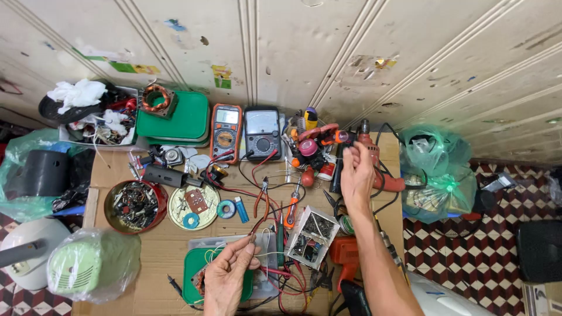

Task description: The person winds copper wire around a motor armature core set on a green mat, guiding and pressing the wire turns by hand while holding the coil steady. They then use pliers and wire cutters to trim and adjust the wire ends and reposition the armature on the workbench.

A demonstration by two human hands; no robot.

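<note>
My left hand [225, 278], low in the centre of the frame, is pinching a thin pale wire [266, 256] between thumb and fingertips, right above the green tray [193, 266]. My right hand [356, 175] is up at centre-right by the red drill [383, 169] (fingers bunched together near a cable, can't tell if they're actually gripping anything). Orange pliers [261, 202] lie between the two hands.

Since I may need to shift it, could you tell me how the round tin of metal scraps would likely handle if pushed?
The round tin looks heaped with metal bits, so probably heavy for its size. Sitting flat on the cardboard, it should slide, not tip. Loose pieces might spill if jolted.
</note>
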